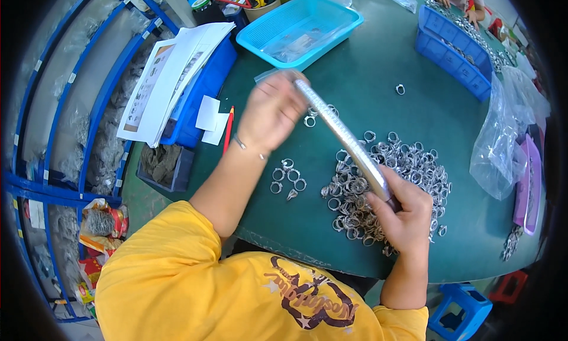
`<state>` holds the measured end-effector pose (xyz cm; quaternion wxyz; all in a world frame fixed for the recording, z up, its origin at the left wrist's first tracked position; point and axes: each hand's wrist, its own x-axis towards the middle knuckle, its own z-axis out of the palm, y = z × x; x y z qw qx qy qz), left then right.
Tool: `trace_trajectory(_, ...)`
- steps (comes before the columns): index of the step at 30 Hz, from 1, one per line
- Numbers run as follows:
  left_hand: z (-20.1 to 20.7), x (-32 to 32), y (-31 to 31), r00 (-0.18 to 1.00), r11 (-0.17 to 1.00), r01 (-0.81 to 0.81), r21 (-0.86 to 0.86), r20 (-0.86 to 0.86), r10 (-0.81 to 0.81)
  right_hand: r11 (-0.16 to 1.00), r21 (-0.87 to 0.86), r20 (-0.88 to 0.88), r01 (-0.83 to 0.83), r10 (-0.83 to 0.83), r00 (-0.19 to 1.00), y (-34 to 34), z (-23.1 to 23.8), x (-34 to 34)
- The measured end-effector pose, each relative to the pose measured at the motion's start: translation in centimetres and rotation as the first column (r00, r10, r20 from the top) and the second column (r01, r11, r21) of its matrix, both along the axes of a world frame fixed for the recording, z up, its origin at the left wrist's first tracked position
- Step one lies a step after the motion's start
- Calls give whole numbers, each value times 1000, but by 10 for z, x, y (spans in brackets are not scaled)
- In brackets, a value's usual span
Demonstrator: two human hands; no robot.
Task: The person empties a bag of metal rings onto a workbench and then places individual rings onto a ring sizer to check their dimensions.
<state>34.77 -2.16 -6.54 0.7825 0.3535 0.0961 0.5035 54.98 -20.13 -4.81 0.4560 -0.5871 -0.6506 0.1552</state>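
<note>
Tapered metal rod [343, 134] held slantwise above the green bench [378, 57], narrow end to the upper left. Thick end clamped in the grip of the right hand [408, 208], thumb laid along it; held there, it seems, so that the taper is left bare. Left hand [275, 110] raised at the narrow tip, blurred; whether its grip is closed on anything cannot be told.

Ring pile [414, 175] heaped under the rod and beside the right hand, probably for short reach. Small ring group [293, 170] set apart on the left, perhaps so as not to be mixed in.

Counts: one rod; six rings in the small group; at least two just beside the left hand, partly hidden; one lone ring [400, 89] farther off. Pile too tangled to be counted. One turquoise basket [284, 21], one red pencil [229, 128].
</note>
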Motion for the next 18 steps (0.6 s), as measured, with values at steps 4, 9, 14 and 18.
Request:
trace_trajectory(4,18,-1,9,976,997,-72,21,-204,74,979,-6,-173,204,-202,964,4,-3,7)
trace_trajectory(9,-19,31,8,279,467,425,776,-603,747,963,-9,-275,269,-261,925,4,-4,10)
trace_trajectory(14,-29,29,15,411,388,291,875,-480,775,975,2,-162,224,-221,962,5,1,7)
trace_trajectory(18,-12,8,5,947,991,137,-8,-293,-133,980,-48,-79,192,-196,978,1,5,4)
